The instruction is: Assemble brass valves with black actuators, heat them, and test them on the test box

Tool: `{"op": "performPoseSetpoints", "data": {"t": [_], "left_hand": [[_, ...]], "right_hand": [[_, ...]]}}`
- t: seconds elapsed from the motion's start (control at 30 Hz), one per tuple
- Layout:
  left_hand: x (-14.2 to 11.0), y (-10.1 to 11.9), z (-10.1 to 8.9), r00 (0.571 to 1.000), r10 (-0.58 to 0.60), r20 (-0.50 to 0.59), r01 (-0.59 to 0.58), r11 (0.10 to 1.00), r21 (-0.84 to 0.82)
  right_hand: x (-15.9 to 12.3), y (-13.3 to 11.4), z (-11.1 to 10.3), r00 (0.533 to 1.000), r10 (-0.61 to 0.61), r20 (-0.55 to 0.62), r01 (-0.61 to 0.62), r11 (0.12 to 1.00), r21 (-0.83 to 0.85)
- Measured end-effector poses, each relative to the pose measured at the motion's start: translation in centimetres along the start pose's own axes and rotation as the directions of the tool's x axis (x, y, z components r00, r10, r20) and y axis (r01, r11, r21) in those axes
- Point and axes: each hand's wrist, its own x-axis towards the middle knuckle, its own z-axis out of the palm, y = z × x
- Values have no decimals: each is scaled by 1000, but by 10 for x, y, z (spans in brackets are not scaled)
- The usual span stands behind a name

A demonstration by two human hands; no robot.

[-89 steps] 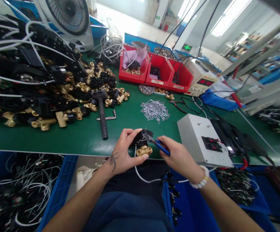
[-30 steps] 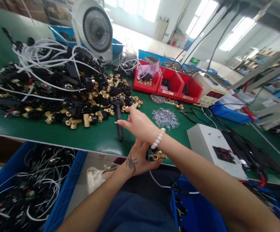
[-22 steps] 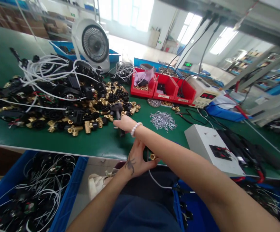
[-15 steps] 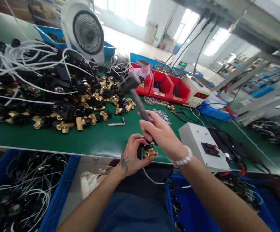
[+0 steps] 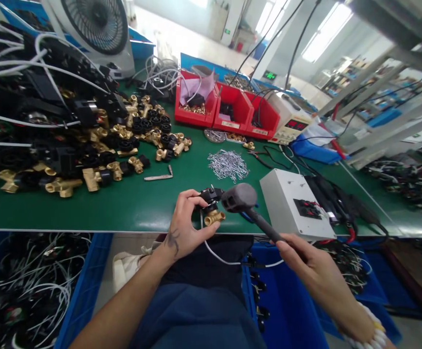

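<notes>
Near the table's front edge, my left hand [image 5: 189, 218] grips a brass valve [image 5: 214, 217] with a black housing on top. A white cable runs from it down over the edge. My right hand [image 5: 313, 271] is wrapped round the handle of a black mallet [image 5: 240, 198], whose head is just right of the black housing. Whether the two touch I cannot tell. Behind them lies a pile of small metal clips [image 5: 228, 165]. An L-shaped metal tool [image 5: 159, 177] rests to the left of the pile.
Many brass valves [image 5: 63, 186] and black parts with white cables crowd the left side. Red bins [image 5: 233, 109] and a power supply [image 5: 291, 118] stand at the back. A grey box [image 5: 293, 203] is on the right. Blue crates [image 5: 98, 261] sit below the table edge.
The mallet has swung down and right from its raised position, head now beside the valve. My right hand has moved right and lower. My left hand still holds the valve; the view has shifted.
</notes>
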Motion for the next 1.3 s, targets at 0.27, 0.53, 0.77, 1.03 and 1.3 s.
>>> {"op": "performPoseSetpoints", "data": {"t": [0.27, 0.53, 0.77, 1.03, 1.3], "left_hand": [[1, 1, 0, 999, 36, -1, -36, 999, 15], [2, 1, -2, 1000, 12, 4, -12, 1000, 10], [2, 1, -2, 1000, 5, -2, -5, 1000, 1], [3, 1, -2, 1000, -6, -1, 6, 1000, 0], [5, 3, -3, 999, -45, 21, 45, 999, -20]], "right_hand": [[2, -7, 7, 999, -29, 28, 21, 967, 252], [7, -9, 0, 993, 17, -115, 19, 952, 307], [17, -7, -1, 989, -51, 137, 48, 999, 23], [18, -12, 1, 996, -67, 59, 63, 996, 59], [19, -8, -5, 988, -83, -127, 108, 974, 198]]}}
